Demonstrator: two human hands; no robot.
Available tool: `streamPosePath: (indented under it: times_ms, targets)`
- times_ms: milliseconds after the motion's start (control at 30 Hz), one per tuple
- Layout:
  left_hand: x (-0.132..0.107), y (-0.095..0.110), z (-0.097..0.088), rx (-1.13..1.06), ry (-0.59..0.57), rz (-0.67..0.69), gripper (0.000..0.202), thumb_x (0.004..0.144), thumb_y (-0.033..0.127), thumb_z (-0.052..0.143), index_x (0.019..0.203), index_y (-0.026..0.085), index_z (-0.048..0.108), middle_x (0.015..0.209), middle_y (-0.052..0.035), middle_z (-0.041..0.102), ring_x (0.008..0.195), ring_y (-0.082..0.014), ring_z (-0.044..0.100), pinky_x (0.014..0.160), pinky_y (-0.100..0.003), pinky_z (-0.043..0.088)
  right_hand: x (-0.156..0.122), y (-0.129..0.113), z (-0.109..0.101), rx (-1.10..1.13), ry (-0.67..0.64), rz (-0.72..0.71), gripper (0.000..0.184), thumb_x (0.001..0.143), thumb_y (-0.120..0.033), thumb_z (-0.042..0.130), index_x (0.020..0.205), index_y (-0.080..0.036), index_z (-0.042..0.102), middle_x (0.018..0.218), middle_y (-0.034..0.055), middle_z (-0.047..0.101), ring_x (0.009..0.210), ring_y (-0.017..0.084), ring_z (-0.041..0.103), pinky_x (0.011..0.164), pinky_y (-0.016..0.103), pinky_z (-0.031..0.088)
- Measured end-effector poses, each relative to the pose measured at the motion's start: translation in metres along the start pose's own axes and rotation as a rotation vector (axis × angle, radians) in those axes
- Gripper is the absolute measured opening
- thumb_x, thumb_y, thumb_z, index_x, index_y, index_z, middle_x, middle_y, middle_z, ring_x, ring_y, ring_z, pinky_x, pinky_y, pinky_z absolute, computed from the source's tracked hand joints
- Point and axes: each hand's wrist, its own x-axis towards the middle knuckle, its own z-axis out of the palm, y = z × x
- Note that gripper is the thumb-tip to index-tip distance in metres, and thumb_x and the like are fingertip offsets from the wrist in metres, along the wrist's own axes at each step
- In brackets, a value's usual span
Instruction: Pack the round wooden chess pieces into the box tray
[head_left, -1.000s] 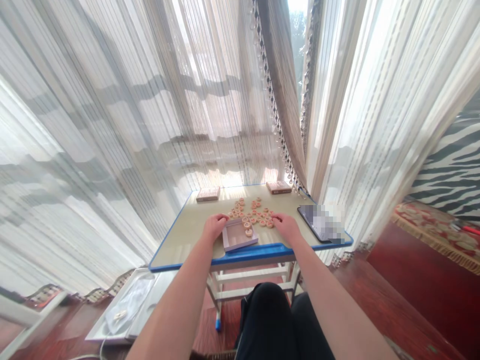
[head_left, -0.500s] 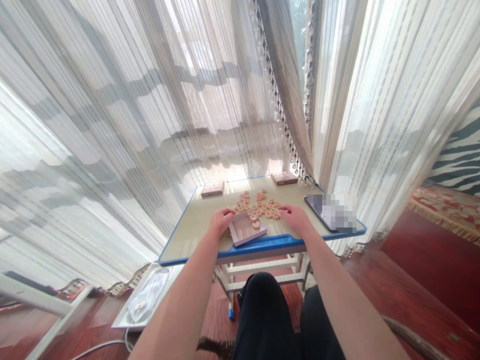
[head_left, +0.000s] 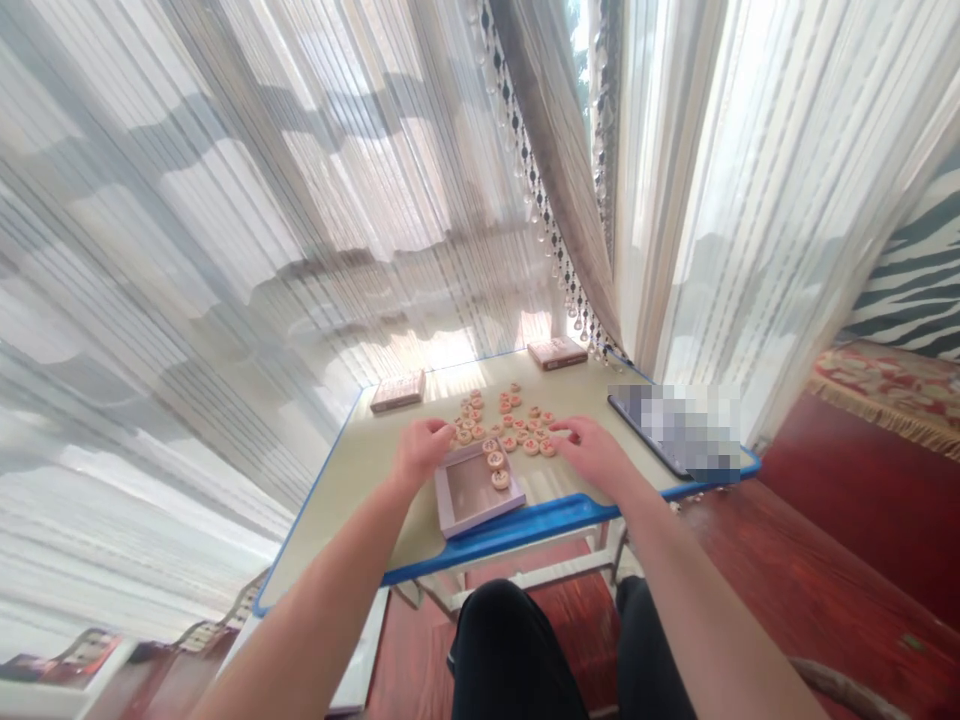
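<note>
Right now the tray (head_left: 466,492) sits on the table (head_left: 337,490), close to the near edge and slightly askew, its open side up. Three discs (head_left: 495,460) lie in a row along the right side of the tray, with dark marks on their faces; the rest of its floor is bare. Beyond the tray, more pieces (head_left: 531,447) spread loosely over the tabletop, some touching one another, some apart, and several show red marks.

The left hand (head_left: 421,452) is at the far left corner of the tray, palm down, fingers bent, with the fingertips next to the nearest pieces on that side. Whether it pinches a piece or touches the tray, I cannot tell. The right hand (head_left: 596,455) is to the right of the tray and a little beyond it, its fingers curved and reaching to the edge of the pieces; whether one is between them, I cannot tell either.

Well beyond the tray, to its left, lies a flat box (head_left: 397,391); a second box (head_left: 557,352) lies beyond it to the right. A tablet (head_left: 637,425), partly blurred out, rests well to the right of the tray. Behind everything hang pale curtains (head_left: 300,200).
</note>
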Motion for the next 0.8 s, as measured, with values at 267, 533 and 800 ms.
streamPosePath:
  times_ms: [267,533,800]
  targets:
    - [0.050,0.000,0.005,-0.070,0.150,0.370,0.027,0.074,0.028,0.045,0.071,0.017,0.069,0.073,-0.0032,0.068,0.070,-0.0151,0.059,0.068,-0.023,0.044,0.001,-0.002,-0.001,-0.066,0.112,0.096,0.028,0.076,-0.034,0.052,0.092,-0.018,0.068,0.088,0.0061,0.065,0.071,0.016,0.057,0.073,0.027,0.044]
    - [0.049,-0.026,0.010,0.196,0.104,0.546,0.025,0.078,0.026,0.046,0.067,0.019,0.067,0.066,-0.0032,0.063,0.061,-0.0131,0.054,0.062,-0.024,0.039,0.020,-0.006,0.007,-0.297,0.138,0.172,0.040,0.074,-0.035,0.056,0.106,-0.011,0.063,0.105,0.0179,0.062,0.095,0.029,0.058,0.083,0.036,0.042]
    - [0.034,-0.009,0.003,0.201,0.091,0.569,0.021,0.074,0.022,0.049,0.062,0.018,0.066,0.063,-0.0024,0.061,0.058,-0.0111,0.051,0.058,-0.023,0.037,0.085,-0.024,0.011,-0.503,-0.001,0.190,0.035,0.071,-0.039,0.058,0.095,-0.015,0.066,0.097,0.0162,0.067,0.094,0.031,0.060,0.074,0.037,0.042]
